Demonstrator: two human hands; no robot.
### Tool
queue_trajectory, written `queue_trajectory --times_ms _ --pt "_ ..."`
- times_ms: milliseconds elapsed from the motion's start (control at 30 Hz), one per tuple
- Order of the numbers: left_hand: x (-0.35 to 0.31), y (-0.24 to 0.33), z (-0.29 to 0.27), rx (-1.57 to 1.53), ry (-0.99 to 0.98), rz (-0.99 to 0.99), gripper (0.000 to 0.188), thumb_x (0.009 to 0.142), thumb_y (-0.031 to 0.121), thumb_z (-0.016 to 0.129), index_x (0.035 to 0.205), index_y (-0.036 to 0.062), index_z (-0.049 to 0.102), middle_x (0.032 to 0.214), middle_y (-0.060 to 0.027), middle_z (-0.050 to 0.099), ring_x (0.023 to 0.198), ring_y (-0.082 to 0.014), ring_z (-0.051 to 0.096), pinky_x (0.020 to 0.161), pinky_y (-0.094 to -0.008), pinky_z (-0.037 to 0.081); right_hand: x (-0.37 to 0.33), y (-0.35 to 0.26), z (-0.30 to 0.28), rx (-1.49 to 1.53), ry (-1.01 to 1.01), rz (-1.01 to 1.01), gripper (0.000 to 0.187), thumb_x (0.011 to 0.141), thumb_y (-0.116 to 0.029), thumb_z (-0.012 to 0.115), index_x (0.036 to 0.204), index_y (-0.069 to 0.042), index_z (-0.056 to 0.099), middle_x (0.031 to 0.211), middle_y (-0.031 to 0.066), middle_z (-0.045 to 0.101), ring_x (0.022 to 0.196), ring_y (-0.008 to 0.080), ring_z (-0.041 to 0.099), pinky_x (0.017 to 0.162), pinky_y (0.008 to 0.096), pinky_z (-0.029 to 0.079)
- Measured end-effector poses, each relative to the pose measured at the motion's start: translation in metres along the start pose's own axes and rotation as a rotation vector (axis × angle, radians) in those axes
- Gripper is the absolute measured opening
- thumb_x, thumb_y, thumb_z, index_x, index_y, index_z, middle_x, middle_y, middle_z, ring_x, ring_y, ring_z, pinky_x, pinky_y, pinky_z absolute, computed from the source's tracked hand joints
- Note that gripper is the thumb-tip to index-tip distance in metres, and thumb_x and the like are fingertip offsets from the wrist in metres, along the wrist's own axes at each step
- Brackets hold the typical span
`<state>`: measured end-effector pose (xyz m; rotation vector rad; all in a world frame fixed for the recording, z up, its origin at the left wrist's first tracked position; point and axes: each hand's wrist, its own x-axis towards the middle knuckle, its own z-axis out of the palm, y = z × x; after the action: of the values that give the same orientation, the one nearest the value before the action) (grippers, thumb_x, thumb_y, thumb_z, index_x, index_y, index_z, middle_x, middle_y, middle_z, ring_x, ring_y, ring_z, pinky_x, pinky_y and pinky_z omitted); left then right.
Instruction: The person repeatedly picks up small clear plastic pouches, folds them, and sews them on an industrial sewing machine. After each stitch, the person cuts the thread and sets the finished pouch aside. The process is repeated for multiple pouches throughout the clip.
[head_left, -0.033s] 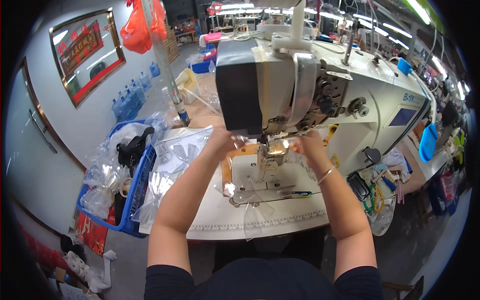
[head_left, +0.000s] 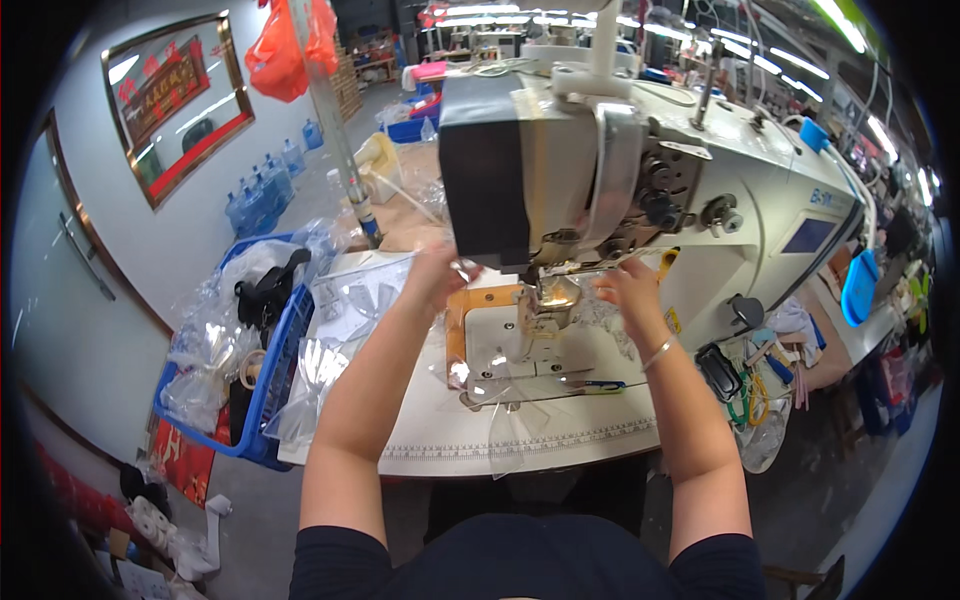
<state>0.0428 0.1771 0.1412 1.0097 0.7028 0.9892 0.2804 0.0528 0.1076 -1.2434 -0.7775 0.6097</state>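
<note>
The left hand [head_left: 432, 280], curled, has edged outward beside the machine [head_left: 563, 165]; the right hand [head_left: 630, 288], fingers parted, has shifted slightly too, seemingly freeing space around the needle. Whether either holds anything cannot be told. Between them, nearer the person, clear plastic [head_left: 508, 428] points lengthwise toward the table's [head_left: 420, 440] front edge.
</note>
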Motion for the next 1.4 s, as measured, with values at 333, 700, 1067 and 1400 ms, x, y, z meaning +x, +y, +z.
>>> queue_trajectory --times_ms 333,700,1067,1400 --pt "-0.085 -0.085 -0.085 -0.355 0.005 0.239 0.011 0.088 0.006 0.057 0.096 0.0074 0.05 0.102 -0.0072 0.058 0.092 -0.0239 0.064 0.073 -0.0309 0.054 -0.122 0.095 -0.082 -0.972 -0.325 -0.588 0.021 0.07 0.001 0.063 0.091 -0.003 0.063 0.092 0.0125 0.062 0.09 0.0318 0.056 0.086 0.0418 0.043" --pt "-0.163 -0.1 -0.054 -0.347 -0.049 0.163 0.01 0.089 0.005 0.056 0.096 0.0069 0.048 0.097 -0.0089 0.061 0.091 -0.0235 0.064 0.073 -0.0299 0.053 -0.154 0.009 0.064 -0.659 -0.256 -0.776 0.033 0.078 -0.012 0.07 0.11 -0.006 0.063 0.095 0.0087 0.051 0.077 0.0199 0.057 0.061 0.0301 0.047" --pt "-0.176 -0.104 -0.053 -0.368 -0.073 0.151 0.015 0.086 0.002 0.058 0.099 0.0054 0.051 0.104 -0.0099 0.06 0.087 -0.0226 0.065 0.071 -0.0301 0.053 -0.143 0.025 0.084 -0.433 -0.153 -0.879 0.023 0.075 -0.007 0.072 0.097 -0.006 0.067 0.087 0.0059 0.057 0.07 0.0187 0.058 0.057 0.0286 0.046" --pt "-0.173 -0.085 -0.074 1.087 0.068 1.504 0.029 0.065 -0.005 0.07 0.089 0.0112 0.066 0.098 -0.0043 0.064 0.083 -0.0226 0.062 0.065 -0.0284 0.053 -0.157 -0.008 0.03 -0.18 -0.14 -0.744 0.032 0.082 -0.019 0.068 0.107 0.0 0.06 0.096 0.0051 0.05 0.067 0.0097 0.046 0.058 0.0217 0.04"
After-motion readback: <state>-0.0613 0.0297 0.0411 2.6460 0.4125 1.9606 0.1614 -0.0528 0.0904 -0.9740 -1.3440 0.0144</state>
